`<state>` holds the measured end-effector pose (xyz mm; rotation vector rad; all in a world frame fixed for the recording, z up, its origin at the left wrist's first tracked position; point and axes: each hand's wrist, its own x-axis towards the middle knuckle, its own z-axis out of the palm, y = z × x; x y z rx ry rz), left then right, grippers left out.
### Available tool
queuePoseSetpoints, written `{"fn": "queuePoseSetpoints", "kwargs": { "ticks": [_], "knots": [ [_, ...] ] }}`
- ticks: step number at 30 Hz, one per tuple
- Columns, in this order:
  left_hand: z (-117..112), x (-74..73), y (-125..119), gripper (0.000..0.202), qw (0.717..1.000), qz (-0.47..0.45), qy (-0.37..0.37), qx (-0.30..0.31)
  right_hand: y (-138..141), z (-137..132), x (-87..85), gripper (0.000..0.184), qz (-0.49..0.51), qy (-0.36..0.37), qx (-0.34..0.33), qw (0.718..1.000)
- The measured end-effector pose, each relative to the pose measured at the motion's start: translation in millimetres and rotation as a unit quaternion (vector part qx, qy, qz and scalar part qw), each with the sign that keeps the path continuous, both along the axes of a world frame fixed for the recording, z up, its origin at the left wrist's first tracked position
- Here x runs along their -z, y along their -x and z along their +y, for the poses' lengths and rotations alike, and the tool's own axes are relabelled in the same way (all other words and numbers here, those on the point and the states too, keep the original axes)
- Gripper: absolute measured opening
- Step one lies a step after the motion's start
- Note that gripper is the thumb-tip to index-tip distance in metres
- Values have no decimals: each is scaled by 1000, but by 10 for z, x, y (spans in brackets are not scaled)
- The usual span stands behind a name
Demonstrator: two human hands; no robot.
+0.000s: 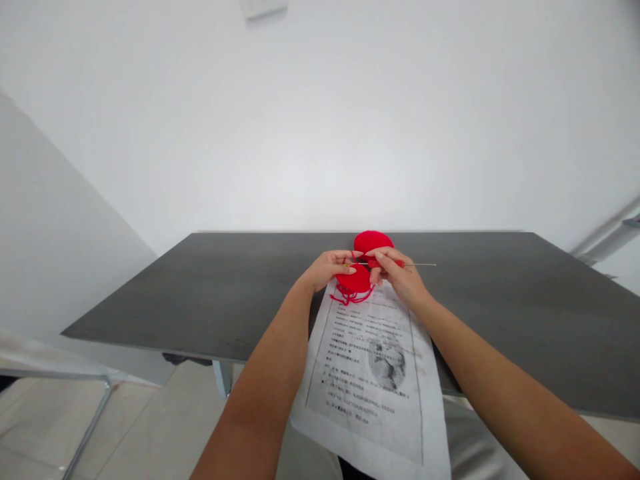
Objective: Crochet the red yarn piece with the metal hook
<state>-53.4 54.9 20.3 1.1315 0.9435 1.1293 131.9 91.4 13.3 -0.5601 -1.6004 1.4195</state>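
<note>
My left hand [323, 271] pinches a round red crocheted piece [354, 281] at its upper edge, thumb in front and fingers behind. Loose red yarn ends [345, 298] dangle from its lower side. In my right hand [406, 283] is a crochet hook [423, 265] with a red grip, its thin metal shaft sticking out to the right and its other end at the piece. A strand of red yarn runs between the fingers of both hands. Just behind them sits a red ball of yarn [373, 241].
Beneath the hands, a printed sheet of paper [345, 373] with a dark picture hangs over the near edge of the dark table [240, 287] toward my lap. A white wall [320, 120] rises behind the table. A metal frame [93, 423] stands on the floor at lower left.
</note>
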Motion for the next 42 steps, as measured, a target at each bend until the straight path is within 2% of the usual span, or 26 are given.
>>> {"fn": "queuePoseSetpoints", "kwargs": {
  "ticks": [6,16,21,31,37,42],
  "knots": [
    [20,25,-27,59,1000,9,-16,-24,-17,-22,-56,32,-33,-46,20,998],
    [27,32,-58,51,995,24,-48,-80,-25,1,-26,19,-103,-196,86,972],
    [46,43,-83,50,993,29,-56,-102,-28,-8,-16,19,-118,-222,89,964],
    [100,110,-114,49,991,-19,-51,-121,-12,-7,1,22,-143,-283,124,940],
    [85,70,-176,41,988,-110,-18,-109,-13,15,25,22,-139,-327,151,922],
    [84,51,-242,34,978,-164,-12,-128,-15,7,16,23,-136,-348,164,913]
  ]
}}
